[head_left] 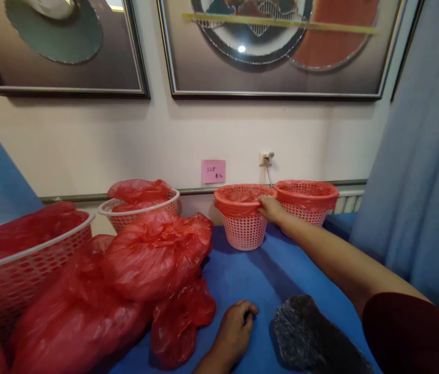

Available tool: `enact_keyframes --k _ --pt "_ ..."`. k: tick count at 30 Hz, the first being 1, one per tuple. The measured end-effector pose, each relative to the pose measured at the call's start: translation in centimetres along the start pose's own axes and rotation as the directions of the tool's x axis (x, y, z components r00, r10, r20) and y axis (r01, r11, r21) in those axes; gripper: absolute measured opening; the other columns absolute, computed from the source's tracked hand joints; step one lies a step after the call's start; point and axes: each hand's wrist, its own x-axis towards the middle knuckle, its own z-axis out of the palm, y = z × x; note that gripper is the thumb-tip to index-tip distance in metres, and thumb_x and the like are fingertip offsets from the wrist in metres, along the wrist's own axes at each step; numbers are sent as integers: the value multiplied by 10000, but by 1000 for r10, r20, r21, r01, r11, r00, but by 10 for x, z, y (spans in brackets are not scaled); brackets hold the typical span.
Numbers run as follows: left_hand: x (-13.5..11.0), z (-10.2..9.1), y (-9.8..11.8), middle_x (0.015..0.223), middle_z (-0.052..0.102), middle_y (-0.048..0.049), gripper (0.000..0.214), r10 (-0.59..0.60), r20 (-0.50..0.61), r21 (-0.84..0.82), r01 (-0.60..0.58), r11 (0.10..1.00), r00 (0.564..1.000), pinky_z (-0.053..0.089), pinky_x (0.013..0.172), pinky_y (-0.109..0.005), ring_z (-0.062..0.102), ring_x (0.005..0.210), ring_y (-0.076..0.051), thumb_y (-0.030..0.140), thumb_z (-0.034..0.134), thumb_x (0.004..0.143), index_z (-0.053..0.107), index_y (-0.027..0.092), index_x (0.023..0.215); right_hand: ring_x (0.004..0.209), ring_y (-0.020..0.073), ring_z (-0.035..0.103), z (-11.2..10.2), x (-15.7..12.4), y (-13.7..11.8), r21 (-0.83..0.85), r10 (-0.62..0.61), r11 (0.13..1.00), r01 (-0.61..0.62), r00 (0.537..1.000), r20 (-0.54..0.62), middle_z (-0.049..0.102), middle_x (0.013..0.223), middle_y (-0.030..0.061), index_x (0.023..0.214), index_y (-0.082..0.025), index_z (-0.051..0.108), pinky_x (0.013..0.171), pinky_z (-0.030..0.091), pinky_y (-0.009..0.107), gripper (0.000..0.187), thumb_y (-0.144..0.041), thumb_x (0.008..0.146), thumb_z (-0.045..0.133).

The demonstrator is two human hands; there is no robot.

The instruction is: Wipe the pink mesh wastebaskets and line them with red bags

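Observation:
My right hand point(273, 209) reaches far across the blue cover and grips the rim of a small perforated plastic basket point(245, 231), its thumb and fingers closed over the edge. A red plastic bag point(238, 194) lines that basket and is folded over its rim. The basket stands upright. My left hand point(235, 328) rests low on the blue surface with its fingers loosely curled, and nothing shows in it. Right beside it lies a crumpled red plastic bag point(182, 322). A dark, fuzzy-looking lump point(313, 332) sits below my right forearm.
Another lined basket point(307, 213) stands behind my right wrist. Bulging red bags point(153, 259) fill the left, beside white-rimmed baskets point(141, 212). A pink note point(214, 171) and a socket point(265, 159) are on the wall. Blue curtain point(417, 171) hangs at right.

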Motion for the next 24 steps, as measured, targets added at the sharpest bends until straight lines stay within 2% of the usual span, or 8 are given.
enact_keyframes --k 5,12,14,16,19,21,23,24 --pt "-1 1 -5 979 740 -70 315 19 4 7 -19 1000 1000 496 892 -321 674 948 -206 53 449 804 713 184 918 1055 216 588 7 3 0 14 13 1000 -12 999 -29 669 1105 124 1009 -123 641 947 438 316 109 -154 913 599" --pt "0 1 -7 975 734 -57 309 8 17 24 -9 1000 1000 487 901 -319 665 963 -205 45 467 775 707 199 892 1026 209 581 9 3 3 31 -12 999 14 999 -52 663 1068 100 989 -131 640 976 458 349 108 -133 894 589" --pt "0 1 -6 991 736 -62 313 11 23 29 -11 1000 1000 485 912 -326 661 978 -209 44 468 776 712 196 900 1103 229 574 8 -2 1 41 -25 999 29 997 -74 642 1169 128 1067 -125 633 1017 456 380 188 -130 885 584" --pt "0 1 -4 995 738 -65 320 12 29 37 -13 999 999 484 914 -333 660 984 -214 40 473 768 718 192 908 1269 278 507 6 -11 -4 54 -22 998 28 993 -117 530 1387 189 1215 -112 588 1085 427 447 342 -126 873 583" --pt "-2 3 -1 974 741 -60 329 19 39 46 -20 999 999 482 931 -340 658 980 -216 33 482 753 725 193 907 1430 360 365 8 -45 -19 113 -1 993 33 962 -274 294 1580 234 1369 -117 491 1141 373 572 524 -130 854 585" --pt "-3 4 1 970 744 -58 333 24 46 50 -26 998 999 475 961 -351 658 976 -215 37 486 757 731 194 918 1435 379 369 14 -84 -35 187 -1 979 78 925 -379 287 1580 220 1377 -153 484 1140 373 616 533 -152 854 585" --pt "-4 6 3 972 745 -65 326 28 46 55 -30 998 999 473 974 -363 658 958 -216 45 495 761 735 186 929 1432 371 386 26 -134 -53 275 -8 954 122 925 -381 296 1577 186 1361 -204 493 1139 381 628 514 -179 856 583" --pt "-4 7 3 973 744 -70 322 33 44 56 -35 998 999 477 969 -365 658 950 -217 47 500 761 737 180 934 1447 369 374 34 -161 -62 323 -14 937 131 940 -342 294 1583 171 1355 -222 497 1143 383 628 504 -197 859 585"
